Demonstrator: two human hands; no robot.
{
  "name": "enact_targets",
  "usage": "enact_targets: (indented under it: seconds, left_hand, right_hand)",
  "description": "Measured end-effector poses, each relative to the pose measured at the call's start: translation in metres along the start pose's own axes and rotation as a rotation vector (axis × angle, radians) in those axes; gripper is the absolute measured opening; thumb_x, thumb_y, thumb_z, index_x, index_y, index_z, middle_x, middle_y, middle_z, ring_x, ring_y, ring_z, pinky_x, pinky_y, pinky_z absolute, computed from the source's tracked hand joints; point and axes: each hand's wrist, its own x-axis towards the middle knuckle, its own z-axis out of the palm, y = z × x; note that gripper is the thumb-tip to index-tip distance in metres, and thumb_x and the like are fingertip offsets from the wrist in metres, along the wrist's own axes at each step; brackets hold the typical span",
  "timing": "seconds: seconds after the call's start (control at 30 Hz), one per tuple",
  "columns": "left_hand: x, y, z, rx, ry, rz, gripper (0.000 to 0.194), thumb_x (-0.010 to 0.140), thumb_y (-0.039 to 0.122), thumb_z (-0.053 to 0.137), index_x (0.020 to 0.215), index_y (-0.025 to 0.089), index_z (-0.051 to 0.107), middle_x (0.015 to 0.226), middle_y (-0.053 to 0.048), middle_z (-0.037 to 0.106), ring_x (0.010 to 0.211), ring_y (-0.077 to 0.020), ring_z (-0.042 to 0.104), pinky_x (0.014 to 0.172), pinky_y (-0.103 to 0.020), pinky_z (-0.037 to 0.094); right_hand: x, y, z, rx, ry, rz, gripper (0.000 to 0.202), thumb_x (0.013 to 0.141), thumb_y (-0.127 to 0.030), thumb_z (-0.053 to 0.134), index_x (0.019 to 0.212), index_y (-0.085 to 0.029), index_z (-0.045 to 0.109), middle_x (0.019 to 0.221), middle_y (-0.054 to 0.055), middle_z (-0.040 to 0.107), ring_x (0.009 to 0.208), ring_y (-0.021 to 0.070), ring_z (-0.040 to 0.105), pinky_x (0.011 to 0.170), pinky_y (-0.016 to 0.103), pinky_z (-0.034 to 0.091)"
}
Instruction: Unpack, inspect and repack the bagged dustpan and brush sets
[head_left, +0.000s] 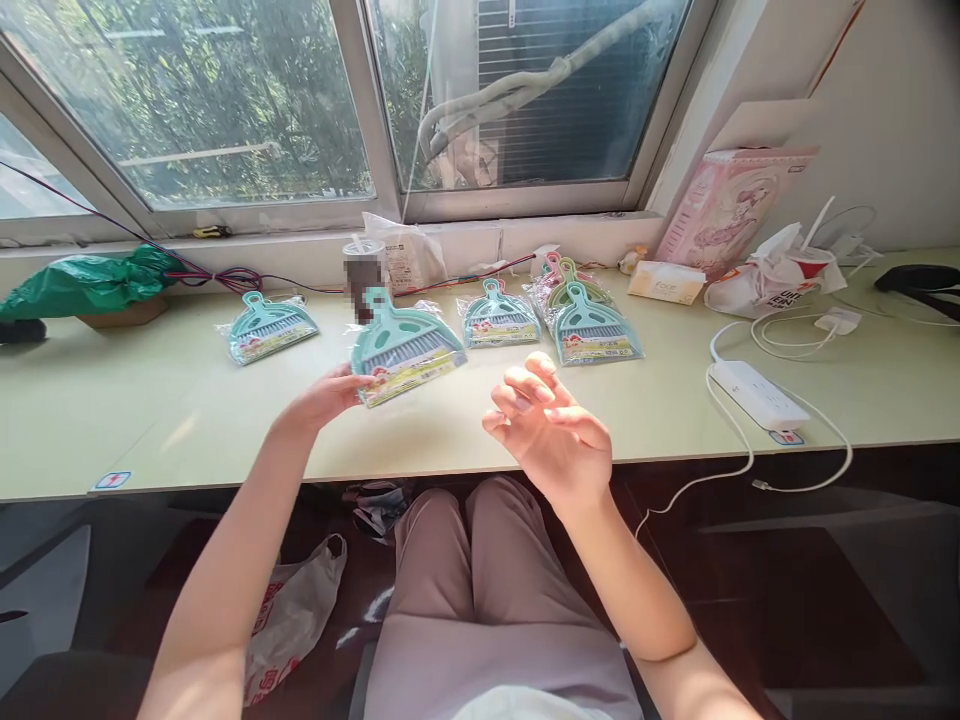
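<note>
My left hand [326,397] grips the lower left corner of a wrapped teal dustpan-and-brush set [409,350], tilted above the table [202,430]. Nothing is in my right hand [551,430], which is raised palm up with its fingers curled and apart, over the table's front edge. Another teal set [271,328] lies to the left. Behind the hands, a smaller-looking teal set [501,315] lies beside a group of sets, with a teal one [596,330] at the front and green and pink ones partly hidden behind it.
A white power strip [759,393] with cables lies at the right, near a tissue pack [666,282] and a pink box [731,210]. At the far left sits a green bag [90,283]. A lidded cup [365,265] stands by the window.
</note>
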Motion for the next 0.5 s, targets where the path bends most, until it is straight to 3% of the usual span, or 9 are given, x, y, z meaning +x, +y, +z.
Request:
enact_targets:
  seconds: [0.13, 0.27, 0.33, 0.4, 0.5]
  left_hand:
    - [0.055, -0.008, 0.048, -0.104, -0.15, 0.006, 0.024, 0.069, 0.011, 0.077, 0.093, 0.012, 0.073, 0.096, -0.012, 0.075, 0.091, -0.0239, 0.071, 0.081, -0.034, 0.058]
    - [0.108, -0.024, 0.079, -0.222, -0.134, 0.03, 0.032, 0.065, 0.004, 0.075, 0.095, 0.012, 0.07, 0.092, -0.01, 0.075, 0.085, -0.0215, 0.071, 0.079, -0.033, 0.059]
    - [0.121, -0.033, 0.085, -0.257, -0.107, 0.072, 0.043, 0.064, 0.006, 0.077, 0.105, 0.013, 0.068, 0.099, -0.01, 0.075, 0.089, -0.0226, 0.072, 0.082, -0.035, 0.059]
    - [0.126, -0.041, 0.085, -0.272, -0.101, 0.109, 0.056, 0.063, 0.01, 0.081, 0.117, 0.016, 0.064, 0.109, -0.01, 0.073, 0.097, -0.0249, 0.072, 0.085, -0.038, 0.058]
    - [0.126, -0.049, 0.077, -0.3, -0.096, 0.147, 0.069, 0.064, 0.014, 0.083, 0.129, 0.022, 0.058, 0.121, -0.011, 0.071, 0.11, -0.0284, 0.07, 0.088, -0.039, 0.058]
  right_hand:
    - [0.04, 0.023, -0.024, -0.27, 0.009, -0.077, 0.035, 0.075, -0.036, 0.074, 0.099, -0.032, 0.049, 0.076, -0.005, 0.056, 0.077, 0.0166, 0.057, 0.082, 0.035, 0.052]
    - [0.114, 0.058, -0.08, -0.743, 0.071, -0.194, 0.025, 0.079, -0.035, 0.07, 0.094, -0.027, 0.052, 0.087, 0.0, 0.065, 0.086, 0.0187, 0.062, 0.088, 0.035, 0.05]
    - [0.145, 0.075, -0.112, -1.029, 0.171, -0.217, 0.012, 0.081, -0.029, 0.063, 0.088, -0.024, 0.056, 0.091, 0.004, 0.067, 0.088, 0.02, 0.062, 0.091, 0.037, 0.049]
    - [0.165, 0.089, -0.138, -1.221, 0.13, -0.177, 0.001, 0.081, -0.021, 0.06, 0.082, -0.022, 0.06, 0.094, 0.007, 0.069, 0.093, 0.0219, 0.061, 0.095, 0.039, 0.048]
    - [0.174, 0.107, -0.162, -1.255, 0.101, 0.044, 0.007, 0.081, -0.017, 0.062, 0.075, -0.02, 0.062, 0.084, 0.007, 0.071, 0.082, 0.0209, 0.063, 0.094, 0.042, 0.051]
